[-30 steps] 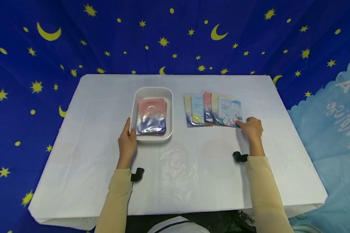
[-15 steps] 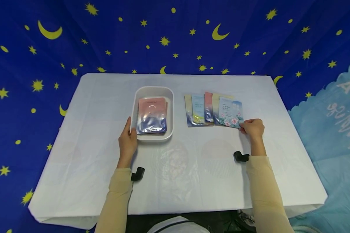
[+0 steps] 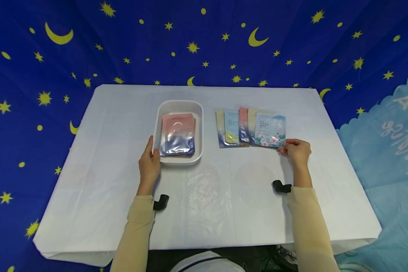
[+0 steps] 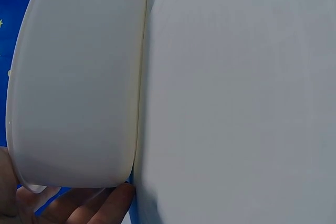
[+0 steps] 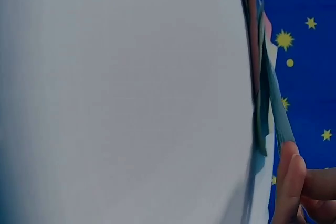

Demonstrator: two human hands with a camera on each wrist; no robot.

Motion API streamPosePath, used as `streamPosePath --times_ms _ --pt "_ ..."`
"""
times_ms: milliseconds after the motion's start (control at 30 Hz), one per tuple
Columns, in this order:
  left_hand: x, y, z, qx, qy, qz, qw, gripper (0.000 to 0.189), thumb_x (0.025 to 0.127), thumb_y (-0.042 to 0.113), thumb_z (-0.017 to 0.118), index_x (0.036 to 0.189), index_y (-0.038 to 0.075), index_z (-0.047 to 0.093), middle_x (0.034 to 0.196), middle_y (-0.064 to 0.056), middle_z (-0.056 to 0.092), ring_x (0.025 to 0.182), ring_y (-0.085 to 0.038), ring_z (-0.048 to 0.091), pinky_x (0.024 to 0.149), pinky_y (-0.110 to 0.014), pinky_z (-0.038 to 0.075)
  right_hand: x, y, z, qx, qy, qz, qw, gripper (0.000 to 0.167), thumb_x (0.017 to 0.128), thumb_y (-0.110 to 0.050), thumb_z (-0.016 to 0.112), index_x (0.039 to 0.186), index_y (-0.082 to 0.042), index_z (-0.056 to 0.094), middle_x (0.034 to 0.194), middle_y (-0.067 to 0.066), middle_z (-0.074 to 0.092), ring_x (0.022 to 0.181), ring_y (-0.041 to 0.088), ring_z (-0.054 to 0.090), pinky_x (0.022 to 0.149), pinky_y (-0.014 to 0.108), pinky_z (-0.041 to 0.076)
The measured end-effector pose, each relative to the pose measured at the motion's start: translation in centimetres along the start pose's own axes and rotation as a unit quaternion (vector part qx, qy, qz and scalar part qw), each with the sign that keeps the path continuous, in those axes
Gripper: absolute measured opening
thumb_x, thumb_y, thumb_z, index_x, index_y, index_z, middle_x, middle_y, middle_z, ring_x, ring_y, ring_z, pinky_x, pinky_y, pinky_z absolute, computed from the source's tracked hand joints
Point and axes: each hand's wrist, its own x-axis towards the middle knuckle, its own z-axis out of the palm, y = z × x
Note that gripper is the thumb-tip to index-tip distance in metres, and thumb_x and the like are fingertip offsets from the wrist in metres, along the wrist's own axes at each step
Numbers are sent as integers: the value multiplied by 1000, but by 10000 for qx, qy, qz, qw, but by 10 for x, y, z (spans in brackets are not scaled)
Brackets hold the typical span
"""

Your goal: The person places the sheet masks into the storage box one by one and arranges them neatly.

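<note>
A blue floral sheet-mask sachet (image 3: pixel 270 130) lies on top at the right end of an overlapping row of sachets (image 3: pixel 232 126). My right hand (image 3: pixel 296 151) pinches its near right corner between thumb and fingers. In the right wrist view that sachet (image 5: pixel 279 111) is seen edge-on, its held end raised off the others. At the left side of a white tray (image 3: pixel 181 161) is my left hand (image 3: pixel 149 166), its fingers fairly straight against the outer wall. The left wrist view shows fingertips (image 4: pixel 123 195) touching the tray's end wall. Inside the tray, pink-and-purple sachets (image 3: pixel 178 134) lie stacked.
A white cloth covers the table (image 3: pixel 204 211), with the tray left of centre and the sachet row to its right. A blue star-and-moon curtain (image 3: pixel 204 41) stands behind the far edge. Black wrist cameras (image 3: pixel 161 203) are on both wrists.
The right hand has taken hold of the blue sachet's corner, and the sachet has shifted slightly right and lifted at that end. The left hand and tray stay in place.
</note>
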Motion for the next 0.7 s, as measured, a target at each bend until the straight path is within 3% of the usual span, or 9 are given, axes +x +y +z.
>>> streamPosePath --times_ms 233,300,433,700 --pt "1 -1 1 -43 90 115 9999 53 99 13 42 152 14 36 92 -24 54 56 -14 30 55 -32 29 -16 -10 6 424 323 -300 9981 35 89 6 60 124 12 60 67 -9 58 50 -1 62 56 15 53" --pt "1 -1 1 -42 99 124 9999 53 99 13 42 152 13 36 99 -23 57 55 -13 30 55 -31 29 -22 -15 9 577 349 -380 9970 34 89 7 60 122 12 61 71 -6 58 52 -1 62 57 15 53" --pt "1 -1 0 -35 98 78 9999 53 99 14 42 152 15 36 98 -24 57 54 -12 31 54 -30 30 -37 -28 18 992 303 -579 9929 31 88 9 60 118 14 62 76 -1 59 53 2 64 58 16 54" --pt "1 -1 1 -10 72 25 10000 53 99 14 42 152 15 36 78 -17 49 54 -13 32 53 -30 31 -58 -48 46 1545 28 -955 9834 21 86 12 60 108 14 64 78 5 56 52 5 66 56 17 54"
